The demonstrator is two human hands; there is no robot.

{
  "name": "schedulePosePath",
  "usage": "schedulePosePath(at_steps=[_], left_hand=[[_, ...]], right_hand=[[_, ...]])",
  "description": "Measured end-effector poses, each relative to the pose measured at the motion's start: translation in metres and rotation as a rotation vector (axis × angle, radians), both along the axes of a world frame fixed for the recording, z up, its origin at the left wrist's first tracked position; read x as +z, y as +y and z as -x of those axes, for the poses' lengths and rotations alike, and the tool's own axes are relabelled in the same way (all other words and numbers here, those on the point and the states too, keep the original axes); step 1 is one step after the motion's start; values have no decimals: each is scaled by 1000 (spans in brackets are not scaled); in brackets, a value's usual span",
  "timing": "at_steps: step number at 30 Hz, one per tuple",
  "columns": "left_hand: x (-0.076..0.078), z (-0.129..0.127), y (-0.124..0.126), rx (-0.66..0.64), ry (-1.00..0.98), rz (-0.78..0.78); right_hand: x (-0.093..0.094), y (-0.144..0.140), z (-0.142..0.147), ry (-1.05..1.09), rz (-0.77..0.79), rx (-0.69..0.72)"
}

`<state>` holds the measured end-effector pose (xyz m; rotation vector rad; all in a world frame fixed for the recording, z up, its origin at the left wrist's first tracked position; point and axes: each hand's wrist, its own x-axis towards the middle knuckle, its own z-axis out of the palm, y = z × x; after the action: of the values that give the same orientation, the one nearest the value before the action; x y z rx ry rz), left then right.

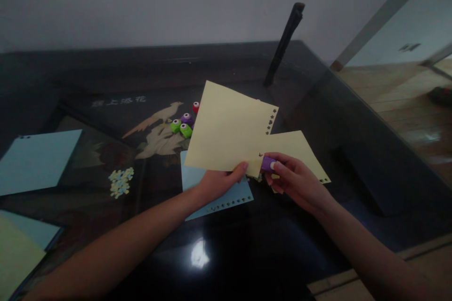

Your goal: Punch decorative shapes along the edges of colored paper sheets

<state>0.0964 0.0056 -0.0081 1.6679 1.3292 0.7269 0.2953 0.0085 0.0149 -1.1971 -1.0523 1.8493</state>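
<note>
My left hand (222, 182) grips the lower edge of a yellow sheet of paper (229, 127), thumb on top and the other fingers hidden beneath. Small shapes are punched along the sheet's right edge. In my right hand (296, 181) is a purple craft punch (268, 164), set at that same edge near the lower corner, with my thumb on its white button. A blue sheet (219, 200) with a row of punched shapes lies below the held paper. Another yellow sheet (296, 143) with a few holes lies partly under my right hand.
Several small punches, including a green one (185, 130) and a red one (196, 106), stand behind the held paper. A pile of paper cut-outs (121, 182) lies left. Blue sheets (38, 160) and a yellow sheet (17, 254) are further left. A dark stick-like object (284, 44) rises at the back.
</note>
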Motion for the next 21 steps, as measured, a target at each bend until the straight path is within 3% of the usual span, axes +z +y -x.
schedulePosePath(at_steps=[21], left_hand=[[-1,-2,-2,-43,97,15]], right_hand=[[0,-2,6,-60,-48,32]])
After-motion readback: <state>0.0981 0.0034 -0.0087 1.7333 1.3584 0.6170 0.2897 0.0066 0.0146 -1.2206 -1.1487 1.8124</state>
